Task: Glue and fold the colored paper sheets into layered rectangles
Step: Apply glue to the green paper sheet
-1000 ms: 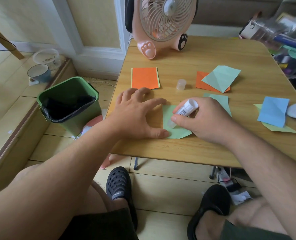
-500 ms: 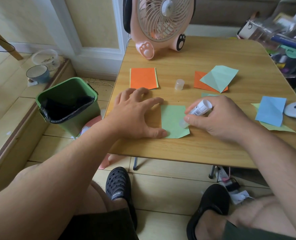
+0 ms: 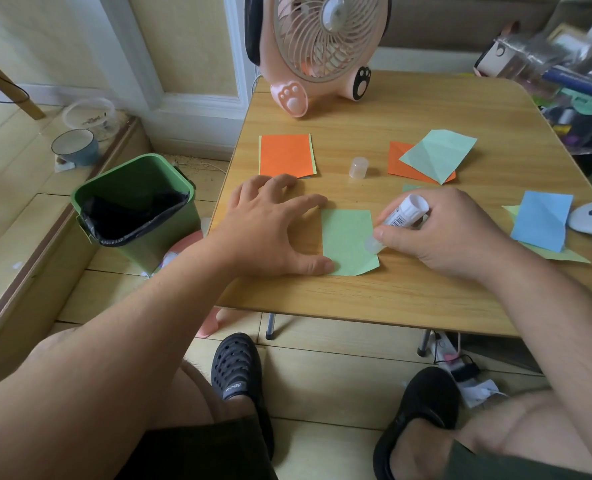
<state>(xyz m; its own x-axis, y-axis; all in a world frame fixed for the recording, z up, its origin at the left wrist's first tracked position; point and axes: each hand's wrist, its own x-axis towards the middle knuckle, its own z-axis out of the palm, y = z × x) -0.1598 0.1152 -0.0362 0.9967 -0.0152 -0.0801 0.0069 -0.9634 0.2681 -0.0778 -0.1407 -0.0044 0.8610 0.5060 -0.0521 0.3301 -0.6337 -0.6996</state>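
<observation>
The right hand (image 3: pixel 450 233), gripping the glue stick (image 3: pixel 400 214), has slid to the green sheet's (image 3: pixel 348 242) 3 o'clock edge on the worktop (image 3: pixel 408 292), finishing the gluing pass, while the spread left hand (image 3: pixel 270 230) pins its 9 o'clock side.

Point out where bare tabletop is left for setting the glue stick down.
Free: the strip between the fan and the orange rectangle, and the near edge below the green sheet. Crowded: the right side, with folded papers, the blue sheet and the right hand.
</observation>
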